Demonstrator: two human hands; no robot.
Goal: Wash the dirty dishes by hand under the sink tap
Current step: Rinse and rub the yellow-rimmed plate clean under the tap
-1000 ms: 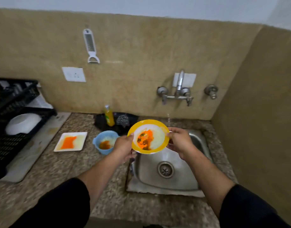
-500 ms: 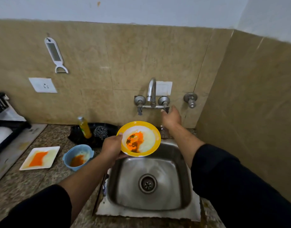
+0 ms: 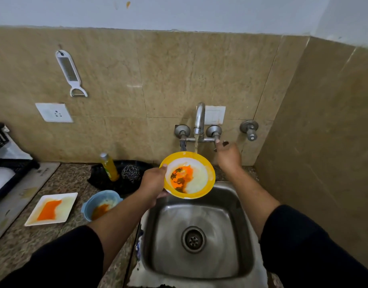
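Above the sink [image 3: 238, 215], left hand [image 3: 153, 182] grips soiled yellow plate [image 3: 199, 180] beneath running tap [image 3: 200, 117]; right hand [image 3: 228, 157] at tap handle [image 3: 213, 131], grip indeterminate.

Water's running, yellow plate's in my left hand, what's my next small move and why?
Probably shift the yellow plate slightly toward the wall so the stream hits its orange residue. The left hand grips its rim, but water seems to land at the far edge; the right hand holds the tap handle.
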